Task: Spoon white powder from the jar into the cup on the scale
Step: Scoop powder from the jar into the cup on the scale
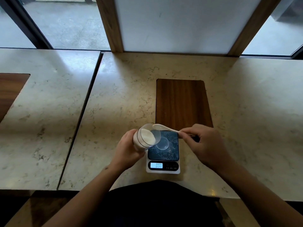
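My left hand (127, 147) grips a clear jar (145, 136) of white powder, tilted with its mouth toward the right over the scale's left edge. My right hand (207, 145) pinches the handle of a white spoon (164, 128); its bowl hovers at the jar's upper rim. A small clear cup (162, 143) stands on the dark platform of the white digital scale (164, 167), just right of the jar's mouth. The lit display reads 000.
A wooden inlay (182, 102) lies in the marble table (118, 95) just behind the scale. A seam (82, 115) separates this table from a second one on the left. A wood-framed white panel (177, 25) and windows rise behind.
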